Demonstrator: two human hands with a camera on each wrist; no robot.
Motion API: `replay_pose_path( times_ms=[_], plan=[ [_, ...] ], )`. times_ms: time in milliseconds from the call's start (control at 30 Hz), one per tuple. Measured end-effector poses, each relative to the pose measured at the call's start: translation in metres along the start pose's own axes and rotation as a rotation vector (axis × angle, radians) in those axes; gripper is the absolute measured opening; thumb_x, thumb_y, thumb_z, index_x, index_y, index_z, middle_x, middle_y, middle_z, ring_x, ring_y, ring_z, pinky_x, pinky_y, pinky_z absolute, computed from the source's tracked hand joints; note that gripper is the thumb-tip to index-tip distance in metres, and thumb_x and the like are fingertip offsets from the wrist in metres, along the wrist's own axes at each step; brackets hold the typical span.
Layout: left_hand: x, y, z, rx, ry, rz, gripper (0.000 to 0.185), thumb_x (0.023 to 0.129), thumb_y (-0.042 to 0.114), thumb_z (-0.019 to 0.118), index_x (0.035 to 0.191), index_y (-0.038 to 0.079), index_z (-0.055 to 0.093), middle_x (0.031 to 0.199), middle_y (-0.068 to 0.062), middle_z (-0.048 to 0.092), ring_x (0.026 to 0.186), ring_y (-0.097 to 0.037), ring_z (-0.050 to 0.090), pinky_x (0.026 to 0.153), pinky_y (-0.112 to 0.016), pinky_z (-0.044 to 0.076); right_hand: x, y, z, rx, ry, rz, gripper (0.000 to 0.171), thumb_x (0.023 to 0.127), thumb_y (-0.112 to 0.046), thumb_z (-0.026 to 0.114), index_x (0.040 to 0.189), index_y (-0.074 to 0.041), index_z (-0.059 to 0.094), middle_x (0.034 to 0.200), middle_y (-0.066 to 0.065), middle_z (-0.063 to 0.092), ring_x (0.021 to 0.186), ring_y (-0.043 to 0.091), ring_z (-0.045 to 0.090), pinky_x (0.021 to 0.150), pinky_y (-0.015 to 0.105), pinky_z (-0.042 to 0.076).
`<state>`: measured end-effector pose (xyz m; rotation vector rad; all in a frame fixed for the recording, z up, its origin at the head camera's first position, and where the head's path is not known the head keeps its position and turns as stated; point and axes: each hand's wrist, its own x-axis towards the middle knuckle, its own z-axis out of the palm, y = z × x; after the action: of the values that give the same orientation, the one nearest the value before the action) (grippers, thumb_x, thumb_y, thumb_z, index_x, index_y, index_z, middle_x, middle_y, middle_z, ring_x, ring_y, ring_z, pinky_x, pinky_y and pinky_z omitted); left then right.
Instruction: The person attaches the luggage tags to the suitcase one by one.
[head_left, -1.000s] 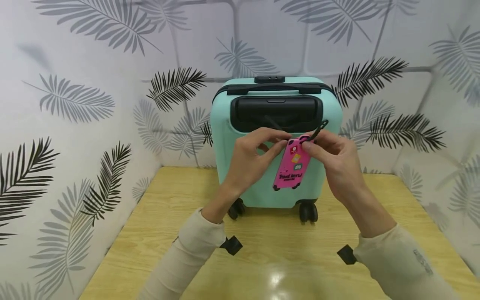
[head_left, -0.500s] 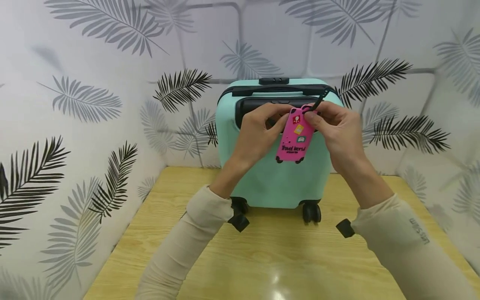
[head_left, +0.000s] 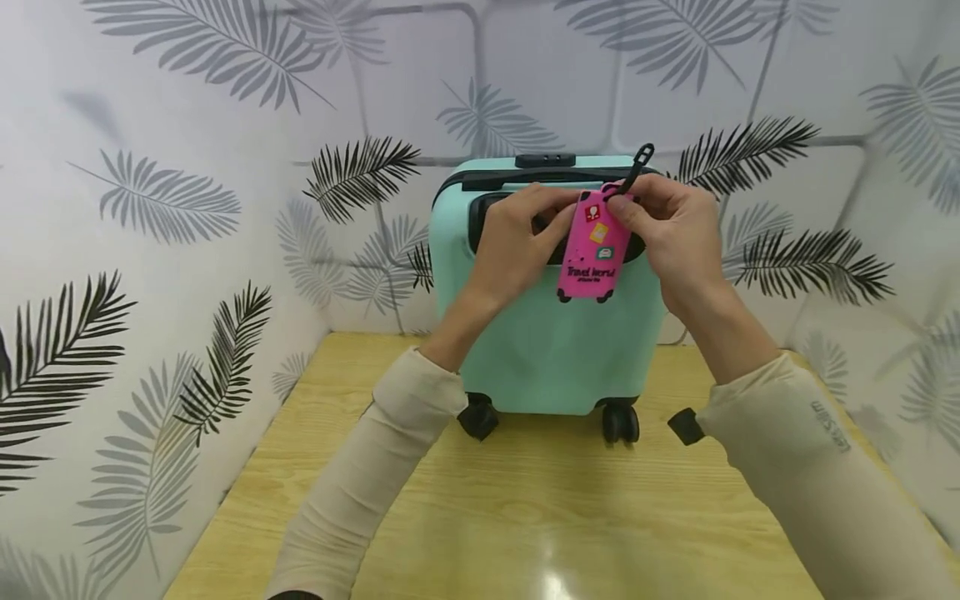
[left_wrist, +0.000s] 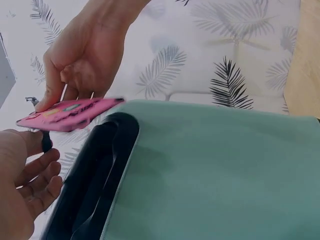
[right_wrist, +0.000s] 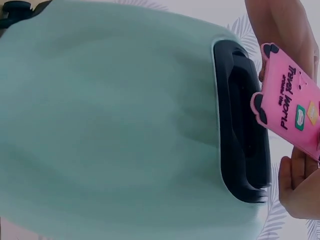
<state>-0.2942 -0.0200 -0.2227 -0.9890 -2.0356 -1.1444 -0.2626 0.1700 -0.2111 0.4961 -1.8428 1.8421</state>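
Pink rubber luggage tag [head_left: 593, 247] rose from mid-suitcase to black recessed handle [head_left: 557, 230] of mint hard-shell suitcase [head_left: 551, 333] on wooden counter [head_left: 525, 508]; strap now up at handle level. Left hand [head_left: 517, 242] and right hand [head_left: 671, 229] both pinched tag top, black strap [head_left: 637, 162] stood upright.

Beige sleeves [head_left: 390, 467], grey lettering on right one.

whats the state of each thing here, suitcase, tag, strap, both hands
suitcase: upright on its wheels on the table, closed
pink luggage tag: held up before the suitcase's top recess
black strap: loose end sticking up
left hand: pinching the tag's top
right hand: pinching the tag's top
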Motion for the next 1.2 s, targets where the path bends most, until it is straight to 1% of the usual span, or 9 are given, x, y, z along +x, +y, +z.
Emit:
replay_pose_path(
  times_ms=[100,267,500,600,667,833,933,1067,1200],
  plan=[
    [0.004,-0.004,-0.007,-0.01,-0.015,-0.025,0.028,0.104,0.017,0.065,0.13,0.006,0.072,0.103,-0.009,0.072,0.088,-0.015,0.065,0.076,-0.022,0.047,0.006,-0.004,0.0,-0.085,-0.003,0.032,0.007,0.095,-0.01,0.076,0.096,-0.003,0.078,0.088,-0.003,0.073,0.087,0.014,0.063,0.078,0.02,0.053],
    [0.011,-0.012,-0.025,0.014,0.024,-0.045,0.025,0.105,0.015,0.064,0.126,0.007,0.073,0.112,-0.009,0.075,0.096,-0.014,0.07,0.081,-0.021,0.049,0.013,-0.007,-0.002,-0.2,-0.012,0.085,0.017,0.097,-0.016,0.075,0.104,-0.001,0.076,0.088,-0.007,0.072,0.089,0.013,0.062,0.081,0.02,0.051],
    [0.029,-0.019,-0.041,0.106,-0.016,-0.085,0.026,0.109,0.019,0.057,0.122,0.006,0.075,0.118,-0.007,0.074,0.103,-0.017,0.064,0.089,-0.025,0.048,0.021,-0.01,-0.001,-0.257,-0.025,0.134,0.006,0.097,-0.016,0.076,0.096,-0.011,0.077,0.081,-0.009,0.07,0.085,0.012,0.06,0.078,0.023,0.047],
    [0.034,-0.022,-0.043,0.152,-0.029,-0.102,0.027,0.109,0.02,0.056,0.122,0.005,0.075,0.119,-0.008,0.074,0.109,-0.018,0.063,0.095,-0.027,0.047,0.025,-0.01,0.003,-0.27,-0.035,0.152,0.004,0.097,-0.017,0.076,0.095,-0.013,0.078,0.081,-0.008,0.07,0.084,0.013,0.06,0.076,0.023,0.048],
    [0.038,-0.024,-0.043,0.21,-0.045,-0.12,0.027,0.109,0.02,0.056,0.122,0.006,0.075,0.12,-0.008,0.073,0.114,-0.02,0.062,0.1,-0.028,0.046,0.027,-0.009,0.005,-0.292,-0.037,0.155,0.004,0.097,-0.018,0.076,0.094,-0.015,0.078,0.081,-0.009,0.07,0.085,0.013,0.061,0.075,0.023,0.049],
    [0.05,-0.027,-0.039,0.309,-0.128,-0.172,0.029,0.11,0.02,0.054,0.127,0.008,0.073,0.13,-0.006,0.07,0.129,-0.021,0.057,0.112,-0.028,0.04,0.029,-0.007,0.005,-0.338,-0.039,0.158,0.01,0.097,-0.018,0.076,0.098,-0.008,0.076,0.081,-0.009,0.07,0.084,0.012,0.061,0.073,0.022,0.05],
    [0.055,-0.03,-0.039,0.306,-0.174,-0.236,0.031,0.111,0.021,0.051,0.132,0.009,0.071,0.133,-0.005,0.069,0.128,-0.019,0.058,0.109,-0.029,0.043,0.031,-0.006,0.007,-0.359,-0.058,0.153,0.018,0.098,-0.019,0.075,0.105,-0.002,0.075,0.081,-0.009,0.07,0.081,0.012,0.062,0.071,0.021,0.052],
    [0.062,-0.032,-0.04,0.322,-0.214,-0.332,0.034,0.112,0.023,0.046,0.136,0.013,0.068,0.134,-0.004,0.068,0.118,-0.017,0.061,0.101,-0.03,0.048,0.033,-0.005,0.009,-0.391,-0.087,0.146,0.024,0.098,-0.021,0.074,0.11,0.0,0.074,0.085,-0.007,0.07,0.084,0.012,0.062,0.071,0.021,0.052],
    [0.069,-0.03,-0.038,0.37,-0.267,-0.367,0.035,0.113,0.025,0.044,0.138,0.015,0.066,0.137,-0.003,0.067,0.119,-0.017,0.061,0.101,-0.031,0.049,0.035,-0.005,0.01,-0.408,-0.085,0.15,0.024,0.098,-0.021,0.075,0.109,0.0,0.074,0.087,-0.005,0.07,0.086,0.014,0.061,0.07,0.022,0.052]
  ],
)
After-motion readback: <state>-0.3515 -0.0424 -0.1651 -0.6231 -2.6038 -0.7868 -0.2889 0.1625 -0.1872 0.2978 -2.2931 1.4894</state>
